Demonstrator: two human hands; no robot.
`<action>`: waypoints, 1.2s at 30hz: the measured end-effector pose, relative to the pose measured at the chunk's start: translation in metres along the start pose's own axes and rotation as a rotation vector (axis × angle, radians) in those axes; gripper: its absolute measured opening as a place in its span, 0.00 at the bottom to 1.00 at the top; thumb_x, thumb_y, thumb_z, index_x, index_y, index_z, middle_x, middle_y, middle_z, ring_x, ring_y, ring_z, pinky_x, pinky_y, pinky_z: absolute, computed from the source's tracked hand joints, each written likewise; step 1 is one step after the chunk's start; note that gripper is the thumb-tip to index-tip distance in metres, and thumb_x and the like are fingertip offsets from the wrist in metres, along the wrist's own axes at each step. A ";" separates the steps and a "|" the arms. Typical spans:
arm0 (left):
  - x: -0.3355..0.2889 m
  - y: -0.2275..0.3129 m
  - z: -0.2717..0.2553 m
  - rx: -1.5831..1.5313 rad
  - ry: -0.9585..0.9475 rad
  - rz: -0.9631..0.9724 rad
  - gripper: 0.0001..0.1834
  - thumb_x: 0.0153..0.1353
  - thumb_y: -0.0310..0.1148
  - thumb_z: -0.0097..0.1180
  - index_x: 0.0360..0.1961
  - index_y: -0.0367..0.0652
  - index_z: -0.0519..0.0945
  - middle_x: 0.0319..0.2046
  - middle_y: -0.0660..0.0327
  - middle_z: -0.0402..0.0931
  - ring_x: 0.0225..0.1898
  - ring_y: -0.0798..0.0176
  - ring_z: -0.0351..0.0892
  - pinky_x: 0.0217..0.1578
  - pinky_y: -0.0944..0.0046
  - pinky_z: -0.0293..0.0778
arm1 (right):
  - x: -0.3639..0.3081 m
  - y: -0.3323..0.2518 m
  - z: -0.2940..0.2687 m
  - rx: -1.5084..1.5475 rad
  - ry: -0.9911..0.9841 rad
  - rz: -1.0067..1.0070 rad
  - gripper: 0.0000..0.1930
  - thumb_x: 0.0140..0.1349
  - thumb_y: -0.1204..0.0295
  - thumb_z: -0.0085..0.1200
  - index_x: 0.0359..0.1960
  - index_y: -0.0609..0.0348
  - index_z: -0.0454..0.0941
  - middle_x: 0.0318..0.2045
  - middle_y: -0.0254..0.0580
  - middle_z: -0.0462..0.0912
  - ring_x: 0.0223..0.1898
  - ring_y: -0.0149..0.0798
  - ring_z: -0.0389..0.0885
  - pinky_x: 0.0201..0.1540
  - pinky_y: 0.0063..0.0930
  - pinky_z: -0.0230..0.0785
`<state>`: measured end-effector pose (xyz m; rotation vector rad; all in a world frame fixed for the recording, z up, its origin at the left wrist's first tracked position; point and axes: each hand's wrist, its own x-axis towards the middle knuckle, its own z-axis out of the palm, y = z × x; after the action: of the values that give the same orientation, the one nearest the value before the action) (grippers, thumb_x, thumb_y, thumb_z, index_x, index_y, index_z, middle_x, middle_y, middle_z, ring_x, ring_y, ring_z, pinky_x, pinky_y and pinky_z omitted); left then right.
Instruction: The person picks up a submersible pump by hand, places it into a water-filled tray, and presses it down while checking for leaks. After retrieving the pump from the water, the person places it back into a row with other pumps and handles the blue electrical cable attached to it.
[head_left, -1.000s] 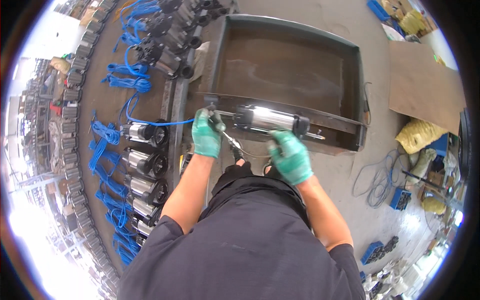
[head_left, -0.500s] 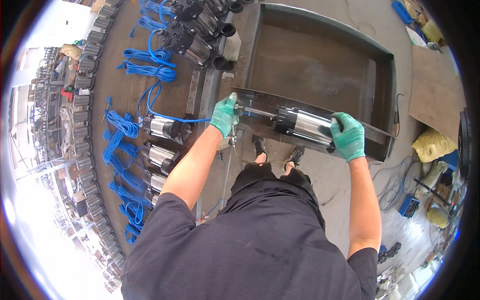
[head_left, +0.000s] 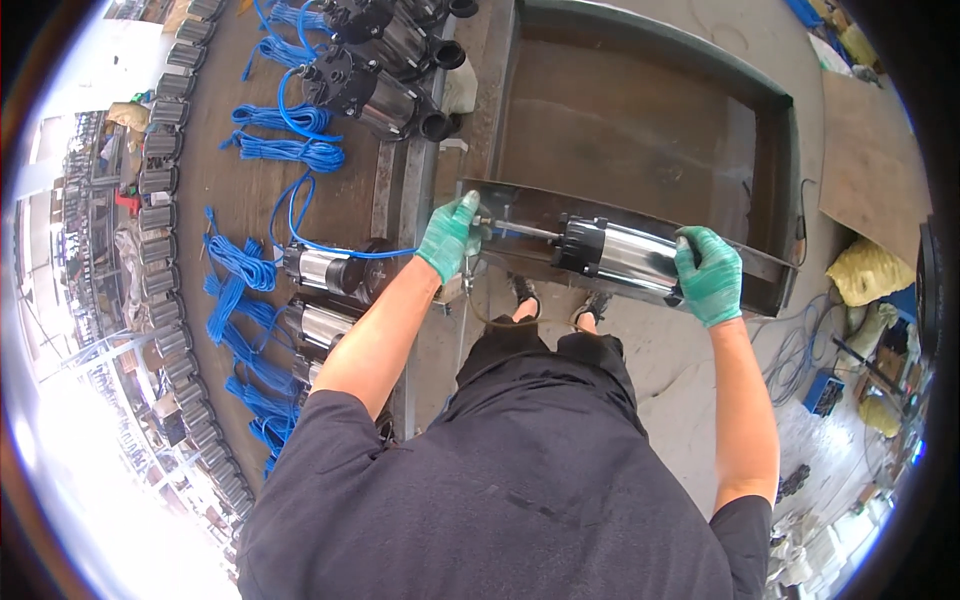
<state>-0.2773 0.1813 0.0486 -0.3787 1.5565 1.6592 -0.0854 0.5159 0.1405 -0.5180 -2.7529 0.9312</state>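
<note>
A shiny steel pump motor [head_left: 632, 258] with black ends lies sideways along the near side of a metal tank. My right hand [head_left: 710, 277], in a green glove, is wrapped round its right end. From its black left end a thin metal rod [head_left: 525, 230] reaches toward a small metal fitting [head_left: 482, 218]. My left hand [head_left: 449, 237], also gloved in green, is closed at that fitting, with the thumb pointing up; the glove hides part of what it grips. A blue cable [head_left: 350, 252] runs from the workbench to the left glove, its end hidden there.
The rectangular metal tank [head_left: 790, 150] stands ahead. On the workbench [head_left: 225, 170] at left lie several blue cable coils [head_left: 285, 150] and several steel pumps [head_left: 375, 100]. A thin hose [head_left: 500, 322] hangs before my legs. Yellow sacks [head_left: 870, 275] and a blue box [head_left: 823, 393] are at right.
The view has shifted slightly, and the pump motor and my right hand appear a little further right and lower. Both hands keep their places on the motor and the fitting.
</note>
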 end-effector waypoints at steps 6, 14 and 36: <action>0.004 -0.001 -0.003 0.073 -0.010 0.003 0.21 0.72 0.51 0.54 0.34 0.43 0.79 0.22 0.62 0.77 0.17 0.71 0.72 0.15 0.71 0.62 | 0.000 0.003 0.002 -0.008 -0.004 -0.006 0.05 0.62 0.74 0.58 0.37 0.61 0.83 0.32 0.51 0.85 0.32 0.51 0.85 0.38 0.36 0.78; 0.007 0.000 0.001 0.084 -0.003 -0.018 0.20 0.70 0.51 0.59 0.33 0.44 0.77 0.21 0.64 0.74 0.17 0.71 0.71 0.13 0.72 0.60 | 0.001 0.007 0.003 -0.011 0.010 -0.023 0.05 0.61 0.75 0.58 0.36 0.61 0.83 0.32 0.50 0.84 0.31 0.50 0.85 0.37 0.35 0.78; 0.004 0.004 0.005 0.172 0.043 -0.001 0.19 0.72 0.49 0.55 0.38 0.43 0.76 0.21 0.67 0.68 0.15 0.73 0.64 0.13 0.70 0.58 | -0.001 0.007 0.004 -0.016 0.045 -0.076 0.05 0.57 0.74 0.60 0.35 0.59 0.83 0.30 0.49 0.84 0.31 0.51 0.84 0.37 0.38 0.78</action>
<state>-0.2815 0.1877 0.0493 -0.3264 1.7162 1.5110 -0.0839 0.5185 0.1335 -0.4279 -2.7212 0.8692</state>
